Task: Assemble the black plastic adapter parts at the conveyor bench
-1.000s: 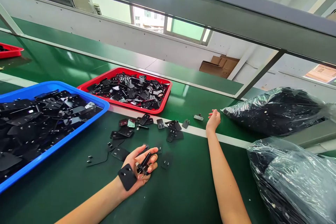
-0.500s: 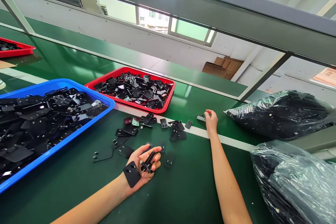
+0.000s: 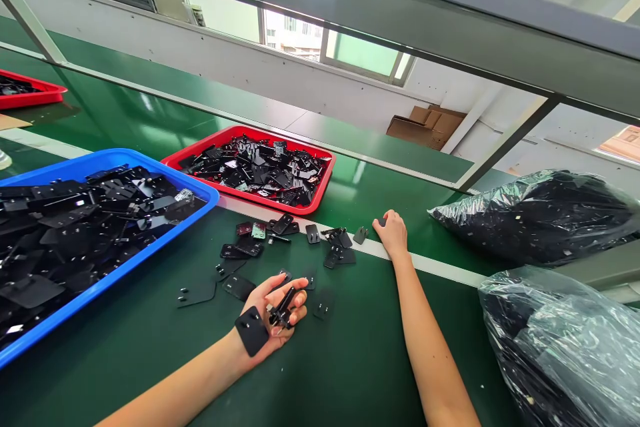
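Observation:
My left hand [image 3: 273, 320], palm up with fingers curled, cradles a few black plug pieces [image 3: 283, 307] with metal prongs. One flat black plug plate [image 3: 252, 331] rests across the heel of that palm and the wrist. Farther away, my right hand [image 3: 393, 235] is at the pale strip on the green table, its thumb and fingers closed around a small dark plug plate [image 3: 382, 221], mostly hidden by the hand. Just left of it lies a single two-pronged plate [image 3: 361, 235]. More loose black plates [image 3: 241, 287] are scattered between the hands and the trays.
A blue tray [image 3: 165, 265] heaped with black plates stands at left. Behind the loose pieces is a red tray [image 3: 320, 197] of similar parts; another red tray [image 3: 50, 97] sits far left. Plastic bags [image 3: 540, 220] of black parts lie at right. A grey beam [image 3: 350, 7] crosses overhead.
My right hand has shifted slightly left and its fingers have closed over the small plate that lay beside it. The left hand stays in place with its pieces.

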### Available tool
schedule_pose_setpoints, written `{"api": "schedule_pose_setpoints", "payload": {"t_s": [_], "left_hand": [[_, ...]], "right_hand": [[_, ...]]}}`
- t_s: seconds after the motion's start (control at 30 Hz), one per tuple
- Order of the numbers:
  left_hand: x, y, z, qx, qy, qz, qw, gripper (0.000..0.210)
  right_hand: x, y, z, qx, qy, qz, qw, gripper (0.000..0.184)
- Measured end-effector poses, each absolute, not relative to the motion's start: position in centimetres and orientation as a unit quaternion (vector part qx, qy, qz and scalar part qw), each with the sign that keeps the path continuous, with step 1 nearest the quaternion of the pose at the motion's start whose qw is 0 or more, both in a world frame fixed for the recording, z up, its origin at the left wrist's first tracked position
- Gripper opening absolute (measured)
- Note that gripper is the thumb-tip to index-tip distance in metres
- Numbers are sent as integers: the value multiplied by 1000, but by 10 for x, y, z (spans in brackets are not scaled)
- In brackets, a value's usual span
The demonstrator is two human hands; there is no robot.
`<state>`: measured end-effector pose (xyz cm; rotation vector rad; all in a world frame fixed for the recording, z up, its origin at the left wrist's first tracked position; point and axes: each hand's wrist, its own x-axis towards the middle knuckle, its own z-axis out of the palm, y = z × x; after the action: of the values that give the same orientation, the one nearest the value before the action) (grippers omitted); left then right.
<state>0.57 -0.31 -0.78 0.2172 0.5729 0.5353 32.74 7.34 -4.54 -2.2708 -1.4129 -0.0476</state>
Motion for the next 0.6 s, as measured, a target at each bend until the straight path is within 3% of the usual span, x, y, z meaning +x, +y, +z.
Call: {"api": "schedule_pose_setpoints", "payload": {"t_s": [0.33, 0.6], "left_hand": [[7, -3, -7, 103, 269, 262, 921, 31], [7, -4, -8, 100, 264, 265, 922, 33]], "right_hand": [[326, 70, -40, -837, -492, 14, 239, 14], [325, 65, -37, -808, -471, 83, 344, 23]]}}
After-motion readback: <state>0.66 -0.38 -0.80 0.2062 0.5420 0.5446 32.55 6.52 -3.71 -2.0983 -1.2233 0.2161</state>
